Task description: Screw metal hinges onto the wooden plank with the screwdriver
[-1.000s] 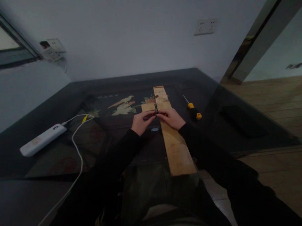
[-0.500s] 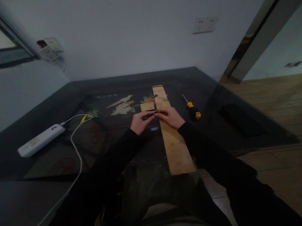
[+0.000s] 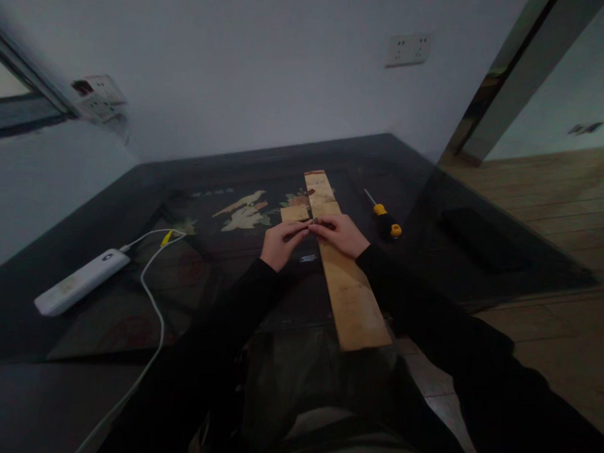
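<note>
A long wooden board (image 3: 356, 306) lies lengthwise on the dark table, its near end reaching past the table's front edge. Against its left side sits a small wooden block (image 3: 294, 213). My left hand (image 3: 281, 244) is closed in a pinch just below the block, its fingertips meeting those of my right hand. Over the board rests my right hand (image 3: 342, 235), thumb and fingers also pinched. Between the fingertips is something small and dark, too tiny to name. Several thin metal pieces (image 3: 308, 258) lie on the table below my hands.
A screwdriver (image 3: 382, 215) with a yellow and black handle lies right of the board. On the left stands a white power strip (image 3: 83, 280) with a white cable (image 3: 153, 300). A dark flat object (image 3: 481, 240) lies at the right. The table (image 3: 264, 165) meets a wall behind.
Both hands stay at the same spot; only the fingertips have shifted slightly around the small thing. The board, block and screwdriver have not moved.
</note>
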A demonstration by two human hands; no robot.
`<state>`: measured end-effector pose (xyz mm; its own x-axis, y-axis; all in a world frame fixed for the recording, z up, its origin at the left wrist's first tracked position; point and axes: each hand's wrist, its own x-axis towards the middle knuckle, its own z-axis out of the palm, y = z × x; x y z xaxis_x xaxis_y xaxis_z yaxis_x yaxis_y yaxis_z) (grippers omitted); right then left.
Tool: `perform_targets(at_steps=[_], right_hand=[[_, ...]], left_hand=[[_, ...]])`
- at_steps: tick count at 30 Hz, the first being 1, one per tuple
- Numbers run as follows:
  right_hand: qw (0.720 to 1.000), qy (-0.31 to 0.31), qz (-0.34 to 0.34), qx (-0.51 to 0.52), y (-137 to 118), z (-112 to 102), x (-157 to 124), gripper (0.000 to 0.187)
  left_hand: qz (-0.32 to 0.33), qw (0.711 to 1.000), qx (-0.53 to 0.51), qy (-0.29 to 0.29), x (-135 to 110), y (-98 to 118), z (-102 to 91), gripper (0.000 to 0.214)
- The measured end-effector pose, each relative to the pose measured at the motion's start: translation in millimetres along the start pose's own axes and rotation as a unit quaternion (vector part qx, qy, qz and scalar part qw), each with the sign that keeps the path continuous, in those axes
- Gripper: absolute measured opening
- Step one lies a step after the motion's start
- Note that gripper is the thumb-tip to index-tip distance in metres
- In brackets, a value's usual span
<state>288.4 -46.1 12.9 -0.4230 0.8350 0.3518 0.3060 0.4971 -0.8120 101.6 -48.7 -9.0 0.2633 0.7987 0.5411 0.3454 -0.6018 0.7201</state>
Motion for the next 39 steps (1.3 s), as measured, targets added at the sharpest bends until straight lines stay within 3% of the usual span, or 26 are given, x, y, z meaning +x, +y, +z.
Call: perform_targets(at_steps=[6,12,16,21,25,31,39], right_hand=[[0.997,-0.008,0.027,0.077,4,3,0,0.04],[0.996,-0.008,0.026,0.09,3,4,0,0.039],[0.995,-0.014,0.026,0.098,3,2,1,0.036],[0.992,-0.012,0.042,0.114,5,1,2,0.034],[0.99,-0.016,0.046,0.129,5,1,2,0.032],[0.989,-0.011,0.048,0.138,8,2,3,0.03],[0.99,-0.009,0.054,0.131,9,3,2,0.028]], left_hand=[[0.049,0.997,0.051,0.014,-2,2,-1.4,0.02],[0.059,0.996,0.067,0.024,-3,4,-0.9,0.021],[0.023,0.998,0.049,0.029,-3,3,-0.1,0.025],[-0.053,0.996,-0.05,0.053,0,-3,0.5,0.031],[-0.084,0.99,-0.112,0.027,3,-7,1.7,0.033],[-0.092,0.987,-0.127,-0.018,2,-7,5.6,0.033],[-0.096,0.986,-0.132,-0.02,1,-7,6.0,0.037]])
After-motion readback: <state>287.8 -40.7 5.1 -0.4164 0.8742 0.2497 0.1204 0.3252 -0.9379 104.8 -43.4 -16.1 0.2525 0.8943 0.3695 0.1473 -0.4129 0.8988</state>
